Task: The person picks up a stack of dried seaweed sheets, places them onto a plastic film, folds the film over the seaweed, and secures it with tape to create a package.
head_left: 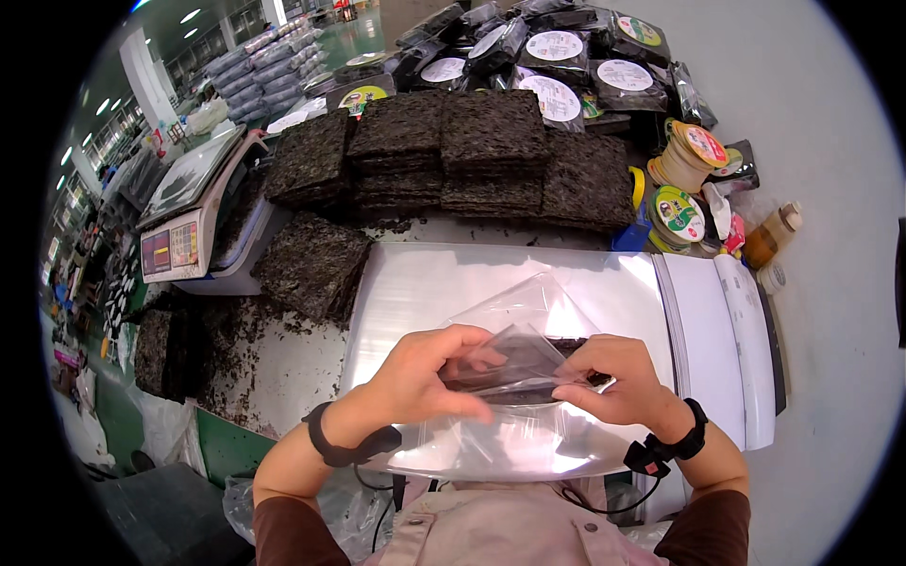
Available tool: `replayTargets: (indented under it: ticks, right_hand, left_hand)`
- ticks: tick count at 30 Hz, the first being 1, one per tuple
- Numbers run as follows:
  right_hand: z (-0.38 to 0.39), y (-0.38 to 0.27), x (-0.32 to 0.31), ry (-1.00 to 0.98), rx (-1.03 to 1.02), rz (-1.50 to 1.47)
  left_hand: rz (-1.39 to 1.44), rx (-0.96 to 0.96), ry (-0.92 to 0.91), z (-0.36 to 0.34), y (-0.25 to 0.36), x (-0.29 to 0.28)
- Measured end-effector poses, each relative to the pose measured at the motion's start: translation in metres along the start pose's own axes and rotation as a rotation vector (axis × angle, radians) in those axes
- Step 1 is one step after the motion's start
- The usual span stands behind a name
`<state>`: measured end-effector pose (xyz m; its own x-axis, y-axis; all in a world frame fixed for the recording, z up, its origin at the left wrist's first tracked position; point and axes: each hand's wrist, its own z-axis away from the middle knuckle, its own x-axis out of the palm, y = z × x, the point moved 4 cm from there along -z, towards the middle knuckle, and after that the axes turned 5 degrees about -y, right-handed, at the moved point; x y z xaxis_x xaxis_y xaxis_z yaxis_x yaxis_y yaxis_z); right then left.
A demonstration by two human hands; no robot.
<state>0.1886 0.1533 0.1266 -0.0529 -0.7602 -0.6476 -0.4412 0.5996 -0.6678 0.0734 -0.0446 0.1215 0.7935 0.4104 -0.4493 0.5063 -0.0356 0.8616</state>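
Note:
A clear plastic bag (528, 311) lies in front of me on the shiny metal sheet (406, 283), with dark dried seaweed sheets (528, 389) partly inside its film. My left hand (434, 373) curves round the left end of the bag; its fingertips show through the film, and the thumb stands apart from them. At the bag's right end, my right hand (613, 377) pinches the film near the seaweed between thumb and bent fingers. Glare and folded film hide part of the seaweed. Each wrist wears a black strap.
Stacks of seaweed sheets (491, 141) line the back, with black packed bags (557, 47) heaped behind. A scale (175, 247) and a plastic bin (250, 259) stand left, near another stack (316, 269). Tape rolls (678, 215), a bottle (772, 236) and white sheets (703, 330) are at right.

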Motion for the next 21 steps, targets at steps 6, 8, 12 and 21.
replayTargets:
  ticks: [6, 8, 12, 21]
  right_hand:
    - [-0.008, -0.002, -0.004, -0.133, -0.132, -0.097]
    - [-0.006, -0.002, -0.005, -0.147, -0.09, -0.12]
    - [-0.003, -0.005, -0.007, -0.202, 0.033, -0.165]
    - [-0.001, 0.0, -0.007, -0.09, -0.121, 0.041]
  left_hand:
    - [-0.347, 0.354, -0.048, -0.006, 0.011, 0.001]
    - [-0.399, 0.303, -0.065, -0.005, 0.021, 0.007]
    - [-0.359, 0.053, -0.105, -0.008, 0.012, 0.009]
    - [-0.472, 0.304, -0.201, -0.006, 0.023, 0.009]
